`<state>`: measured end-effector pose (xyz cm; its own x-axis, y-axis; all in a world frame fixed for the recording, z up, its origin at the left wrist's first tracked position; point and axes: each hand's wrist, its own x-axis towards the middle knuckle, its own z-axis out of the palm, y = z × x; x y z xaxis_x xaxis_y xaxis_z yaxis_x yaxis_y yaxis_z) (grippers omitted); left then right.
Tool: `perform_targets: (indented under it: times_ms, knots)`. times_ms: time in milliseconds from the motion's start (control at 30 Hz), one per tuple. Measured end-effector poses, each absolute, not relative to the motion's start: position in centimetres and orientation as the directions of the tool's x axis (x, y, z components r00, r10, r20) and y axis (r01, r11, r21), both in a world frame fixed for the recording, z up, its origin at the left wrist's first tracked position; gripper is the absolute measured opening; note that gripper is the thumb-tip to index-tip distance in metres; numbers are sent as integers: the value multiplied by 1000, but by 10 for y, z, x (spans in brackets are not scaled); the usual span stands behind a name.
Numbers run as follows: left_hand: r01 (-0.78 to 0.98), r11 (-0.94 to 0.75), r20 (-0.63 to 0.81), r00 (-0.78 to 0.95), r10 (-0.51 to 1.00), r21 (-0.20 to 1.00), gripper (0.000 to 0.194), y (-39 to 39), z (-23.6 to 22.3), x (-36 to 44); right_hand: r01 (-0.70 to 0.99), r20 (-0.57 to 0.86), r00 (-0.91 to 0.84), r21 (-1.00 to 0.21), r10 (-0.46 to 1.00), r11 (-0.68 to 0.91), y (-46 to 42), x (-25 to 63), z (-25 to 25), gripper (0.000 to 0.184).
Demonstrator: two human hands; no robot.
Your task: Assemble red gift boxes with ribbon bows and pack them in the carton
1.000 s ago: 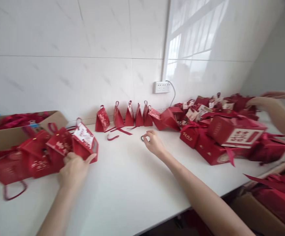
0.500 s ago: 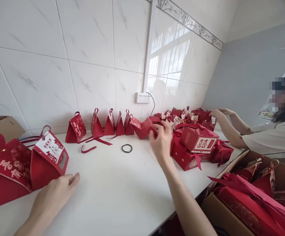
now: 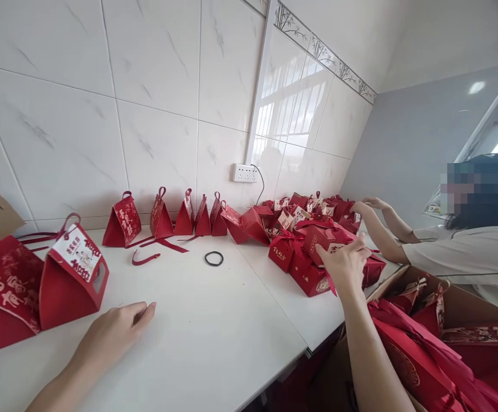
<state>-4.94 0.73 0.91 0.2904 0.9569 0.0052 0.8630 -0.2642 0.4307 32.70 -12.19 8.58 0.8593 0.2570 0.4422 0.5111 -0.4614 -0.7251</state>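
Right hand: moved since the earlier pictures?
Yes, to the right. Against the wall socket, the right hand was lower left, then just right; now it sits well right, in front of the stacked red boxes.

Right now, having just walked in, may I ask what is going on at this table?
The person's right hand is at a red box atop a pile; contact is unclear. The left hand, with nothing visible in it, is low at the white table, near a red gift box with a white label. Farther right, a co-worker's hands are among more red boxes.
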Motion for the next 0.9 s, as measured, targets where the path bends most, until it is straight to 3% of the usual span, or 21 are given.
perform_targets:
  times_ms: [100,200,300,400,467,567,733,833,900]
  knots:
    - [826,-288,68,292,954,486,38,6,11,-50,670,603,740,-698,298,-250,-125,318,76,103]
    - [688,-313,178,263,948,655,35,-1,17,-46,794,741,478,-594,472,129,-134,293,63,103]
    - [388,-307,262,164,951,869,40,-18,29,-37,727,755,138,-516,641,453,-144,255,55,98]
    - [23,-368,351,252,902,930,57,-43,41,-30,566,684,-123,-547,719,617,-147,221,52,95]
    - [-77,-350,353,367,861,934,67,-61,47,-30,470,627,-238,-594,742,653,-145,205,50,93]
    - [29,-298,258,428,866,954,75,-88,49,-33,355,545,-344,-678,764,644,-142,187,38,89]
    - [138,-211,154,339,928,968,59,-122,44,-34,247,398,-318,-841,860,481,-160,171,11,91]
    - [125,-210,173,253,952,970,63,-132,43,-31,-4,374,-117,-927,920,376,-181,162,4,51]
    - [134,-192,156,244,957,972,66,-137,45,-29,1,337,51,-941,940,338,-191,155,7,30]
